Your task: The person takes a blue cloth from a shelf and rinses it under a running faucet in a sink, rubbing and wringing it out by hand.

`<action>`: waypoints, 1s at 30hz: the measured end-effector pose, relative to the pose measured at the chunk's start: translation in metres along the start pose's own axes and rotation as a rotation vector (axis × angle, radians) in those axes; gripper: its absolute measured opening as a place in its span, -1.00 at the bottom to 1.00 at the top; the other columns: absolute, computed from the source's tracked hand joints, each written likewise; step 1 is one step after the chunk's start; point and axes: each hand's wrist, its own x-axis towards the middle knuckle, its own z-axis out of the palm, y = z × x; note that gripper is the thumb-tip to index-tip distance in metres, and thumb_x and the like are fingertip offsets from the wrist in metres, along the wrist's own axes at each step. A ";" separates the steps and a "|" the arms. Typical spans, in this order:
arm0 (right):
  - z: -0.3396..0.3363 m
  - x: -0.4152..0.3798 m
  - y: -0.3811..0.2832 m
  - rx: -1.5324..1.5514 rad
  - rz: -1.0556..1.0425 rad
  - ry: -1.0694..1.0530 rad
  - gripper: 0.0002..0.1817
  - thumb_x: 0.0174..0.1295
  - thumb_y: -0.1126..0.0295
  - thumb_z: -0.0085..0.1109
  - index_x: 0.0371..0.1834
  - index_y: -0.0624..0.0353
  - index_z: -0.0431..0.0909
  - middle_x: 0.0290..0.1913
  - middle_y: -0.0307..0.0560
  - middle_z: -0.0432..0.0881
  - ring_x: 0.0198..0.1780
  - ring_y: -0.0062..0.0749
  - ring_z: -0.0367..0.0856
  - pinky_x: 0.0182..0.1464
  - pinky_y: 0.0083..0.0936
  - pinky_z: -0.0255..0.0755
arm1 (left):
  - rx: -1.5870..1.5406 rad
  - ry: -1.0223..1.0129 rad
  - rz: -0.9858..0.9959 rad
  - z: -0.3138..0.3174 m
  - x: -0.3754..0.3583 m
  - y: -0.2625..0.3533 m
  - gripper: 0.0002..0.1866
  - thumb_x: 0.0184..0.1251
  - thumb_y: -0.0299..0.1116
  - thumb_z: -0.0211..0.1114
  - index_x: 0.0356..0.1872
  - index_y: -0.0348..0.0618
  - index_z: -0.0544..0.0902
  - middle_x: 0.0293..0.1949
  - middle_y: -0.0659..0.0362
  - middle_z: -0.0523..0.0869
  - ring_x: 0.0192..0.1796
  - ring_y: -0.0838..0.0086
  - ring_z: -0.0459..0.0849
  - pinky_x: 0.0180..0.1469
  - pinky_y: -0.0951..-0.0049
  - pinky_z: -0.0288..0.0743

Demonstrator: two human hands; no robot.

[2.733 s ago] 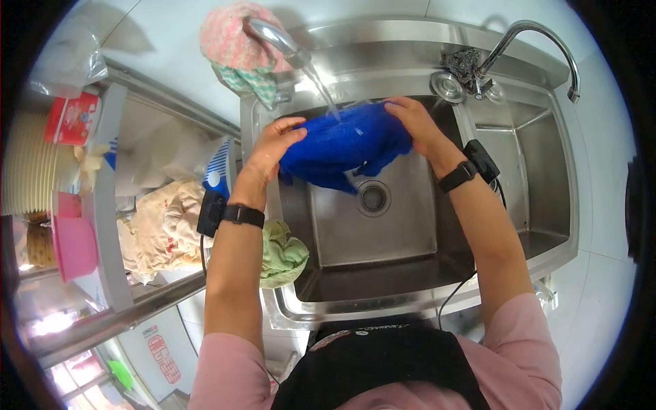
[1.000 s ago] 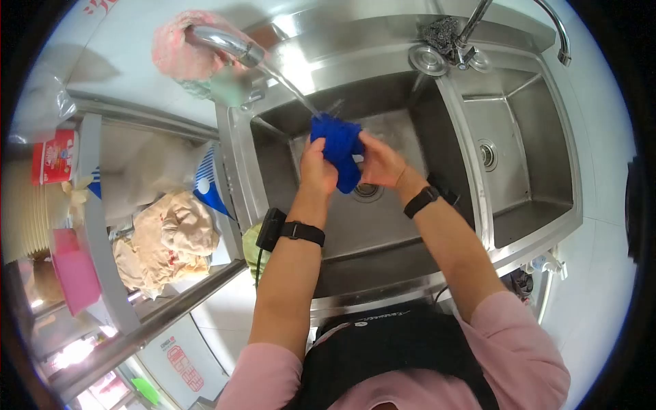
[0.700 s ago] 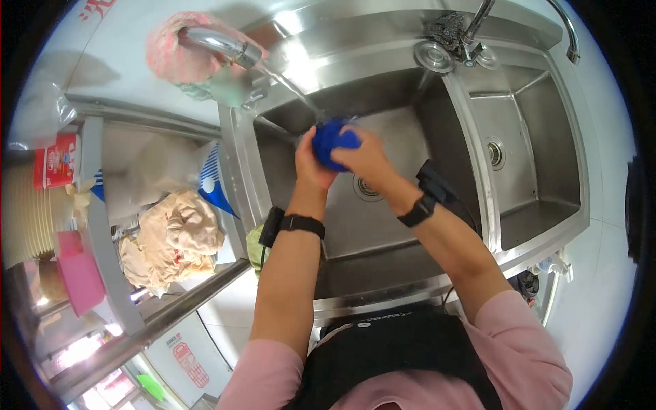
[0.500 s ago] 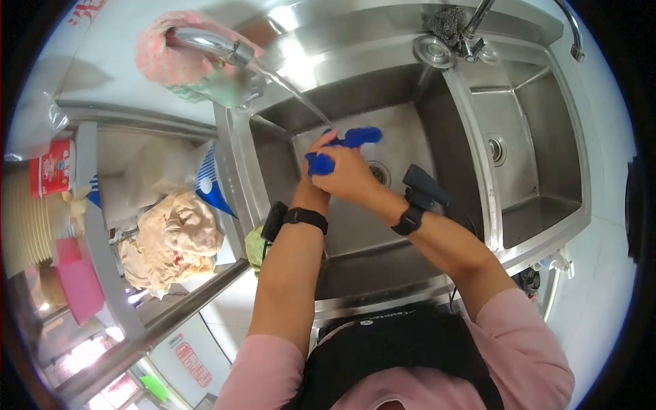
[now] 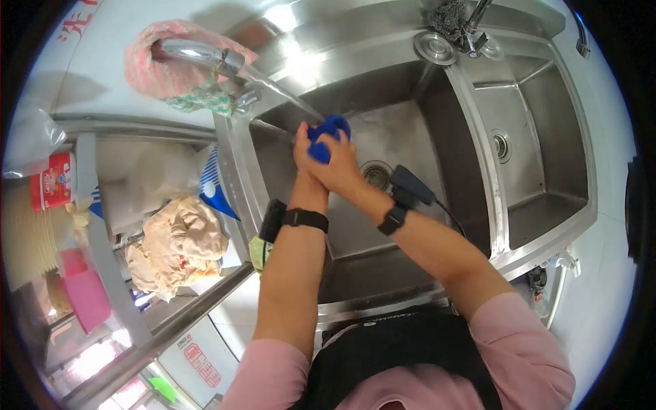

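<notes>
A bunched blue cloth (image 5: 335,126) is squeezed between my two hands above the left basin of the steel sink (image 5: 403,147). My left hand (image 5: 303,152) is closed round its near left side. Over it, my right hand (image 5: 339,164) grips the cloth with bent fingers, and part of the blue shows between them. Water from the chrome faucet (image 5: 198,55) runs down onto the cloth. Below my hands, the round drain (image 5: 376,175) shows at the basin's bottom.
Pink and green cloth (image 5: 164,72) wraps the faucet's base. A second basin (image 5: 519,137) lies to the right, with a metal scrubber (image 5: 447,20) behind the divider. On the left, a shelf holds a crumpled beige cloth (image 5: 181,239) and a pink container (image 5: 87,297).
The blue cloth was stretched out to the right and is now bunched up. My hands have drawn closer together, the right one moving slightly left and the cloth nearer the water stream.
</notes>
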 end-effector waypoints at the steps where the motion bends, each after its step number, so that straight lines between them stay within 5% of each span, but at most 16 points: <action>1: 0.004 0.008 0.004 -0.068 0.027 0.073 -0.59 -0.12 0.21 0.13 -0.25 0.28 0.41 -0.26 0.15 0.50 -0.24 -0.15 0.50 -0.23 -0.31 0.35 | 0.037 0.138 0.076 0.010 -0.006 -0.004 -0.68 0.15 -0.09 -0.07 -0.32 -0.14 0.42 -0.34 0.08 0.53 -0.25 0.23 0.52 -0.10 0.17 0.37; 3: 0.006 0.024 0.015 -0.213 0.093 0.225 -0.61 -0.10 0.22 0.12 -0.26 0.28 0.41 -0.25 0.15 0.48 -0.23 -0.15 0.49 -0.22 -0.29 0.35 | 0.086 0.277 0.140 0.013 -0.017 -0.009 -0.68 0.18 -0.11 -0.11 -0.28 -0.15 0.41 -0.30 0.07 0.53 -0.21 0.21 0.51 -0.05 0.15 0.35; 5: -0.017 0.043 0.029 -0.238 0.240 0.034 -0.59 -0.05 0.22 0.11 -0.21 0.30 0.36 -0.22 0.10 0.47 -0.23 -0.20 0.49 -0.21 -0.32 0.37 | -0.082 0.165 0.017 0.012 -0.020 -0.001 -0.67 0.22 -0.13 -0.18 -0.27 -0.16 0.42 -0.21 0.06 0.52 -0.11 0.21 0.47 0.03 0.15 0.28; 8: -0.030 0.040 0.021 0.781 0.469 -0.040 -0.60 0.01 0.23 0.09 -0.13 0.20 0.28 -0.23 -0.11 0.44 -0.23 -0.39 0.47 -0.23 -0.42 0.40 | -0.056 0.136 0.108 0.009 -0.024 0.021 -0.58 0.21 -0.06 -0.17 -0.13 -0.18 0.40 -0.07 0.06 0.45 0.00 0.22 0.40 0.06 0.13 0.24; 12: -0.029 0.007 -0.046 1.116 0.513 -0.202 -0.68 0.05 0.27 0.05 -0.18 0.19 0.30 -0.21 -0.14 0.42 -0.21 -0.42 0.44 -0.20 -0.43 0.38 | -0.021 0.066 0.055 -0.007 -0.027 0.012 -0.40 0.11 0.16 -0.16 -0.03 -0.14 0.36 -0.01 0.05 0.41 0.05 0.19 0.36 0.11 0.10 0.17; 13: -0.024 -0.004 -0.062 1.075 0.440 -0.156 -0.69 0.05 0.28 0.04 -0.19 0.18 0.30 -0.21 -0.11 0.43 -0.21 -0.40 0.43 -0.18 -0.42 0.37 | -0.023 0.038 -0.073 -0.004 -0.032 0.003 -0.35 0.03 0.25 -0.10 -0.06 -0.11 0.37 -0.03 0.07 0.42 0.05 0.22 0.35 0.09 0.13 0.20; 15: -0.011 -0.025 -0.067 1.032 0.372 -0.107 -0.71 0.05 0.30 0.03 -0.20 0.18 0.30 -0.21 -0.08 0.43 -0.22 -0.37 0.43 -0.16 -0.41 0.35 | -0.177 -0.169 0.047 0.000 -0.030 -0.015 -0.33 0.00 0.28 -0.08 -0.04 -0.07 0.36 -0.03 0.08 0.41 0.00 0.18 0.38 0.03 0.13 0.26; 16: -0.005 -0.037 -0.061 0.609 0.124 -0.096 -0.74 0.05 0.32 0.03 -0.21 0.16 0.33 -0.19 -0.10 0.43 -0.17 -0.35 0.42 -0.16 -0.40 0.34 | -0.179 -0.163 0.037 -0.002 -0.027 -0.015 -0.33 0.00 0.28 -0.08 -0.04 -0.07 0.36 -0.03 0.08 0.41 0.00 0.18 0.38 0.03 0.13 0.26; 17: 0.001 -0.048 -0.056 0.179 -0.113 -0.087 -0.76 0.05 0.34 0.03 -0.21 0.14 0.35 -0.18 -0.13 0.43 -0.12 -0.33 0.41 -0.17 -0.39 0.33 | -0.207 -0.123 -0.084 -0.003 -0.021 -0.013 -0.41 0.06 0.20 -0.09 -0.06 -0.07 0.36 -0.06 0.07 0.43 0.00 0.19 0.38 0.00 0.16 0.29; 19: 0.010 -0.071 -0.065 -0.019 -0.193 0.028 -0.77 0.05 0.36 0.00 -0.22 0.17 0.35 -0.20 -0.06 0.45 -0.14 -0.24 0.43 -0.19 -0.34 0.32 | -0.265 -0.052 -0.319 -0.005 -0.007 -0.004 -0.56 0.18 0.03 -0.11 -0.09 -0.06 0.37 -0.12 0.04 0.45 -0.01 0.21 0.37 -0.06 0.21 0.34; 20: 0.012 -0.076 -0.067 -0.210 -0.282 0.142 -0.78 0.06 0.37 -0.04 -0.23 0.19 0.35 -0.23 0.02 0.47 -0.17 -0.15 0.45 -0.20 -0.28 0.31 | -0.407 -0.369 -0.515 -0.025 0.002 0.000 -0.69 0.22 -0.10 -0.12 -0.17 -0.08 0.39 -0.20 0.08 0.46 -0.07 0.25 0.40 -0.08 0.17 0.34; 21: 0.011 -0.066 -0.060 -0.209 -0.275 0.139 -0.78 0.06 0.37 -0.04 -0.23 0.19 0.35 -0.23 0.02 0.47 -0.17 -0.15 0.45 -0.20 -0.28 0.31 | -0.410 -0.362 -0.517 -0.025 0.002 -0.004 -0.69 0.22 -0.10 -0.12 -0.17 -0.08 0.39 -0.20 0.08 0.46 -0.07 0.25 0.40 -0.08 0.17 0.34; 23: 0.004 -0.021 -0.033 -0.385 -0.108 0.041 -0.73 0.05 0.28 -0.07 -0.24 0.22 0.36 -0.39 0.20 0.49 -0.25 0.06 0.44 -0.23 -0.20 0.31 | -0.300 0.109 -0.106 -0.014 -0.004 -0.017 -0.70 0.21 -0.15 -0.06 -0.16 -0.11 0.40 -0.12 0.09 0.45 -0.03 0.25 0.39 -0.08 0.20 0.36; 24: -0.006 -0.001 -0.016 -0.428 -0.121 0.031 -0.71 0.07 0.26 -0.09 -0.24 0.24 0.36 -0.40 0.22 0.49 -0.27 0.09 0.44 -0.24 -0.18 0.32 | 0.038 0.289 -0.035 0.012 -0.020 -0.014 -0.68 0.19 -0.15 -0.05 -0.15 -0.14 0.41 -0.08 0.08 0.46 -0.01 0.25 0.40 -0.02 0.22 0.33; 28: -0.030 0.048 0.017 -0.627 -0.108 -0.069 -0.73 0.11 0.28 -0.12 -0.24 0.27 0.35 -0.39 0.12 0.52 -0.33 -0.04 0.49 -0.27 -0.25 0.35 | 0.035 0.144 -0.067 0.021 -0.021 0.005 -0.67 0.14 -0.15 0.01 -0.17 -0.14 0.45 -0.16 0.15 0.51 -0.07 0.31 0.45 -0.01 0.20 0.32; 30: -0.032 0.039 0.005 0.497 0.333 -0.125 -0.77 0.15 0.29 -0.14 -0.28 0.23 0.36 -0.38 -0.10 0.51 -0.37 -0.29 0.49 -0.29 -0.36 0.36 | 0.020 0.083 -0.145 0.011 -0.024 0.024 -0.67 0.10 -0.16 0.06 -0.20 -0.18 0.46 -0.20 0.15 0.53 -0.14 0.33 0.49 -0.04 0.30 0.34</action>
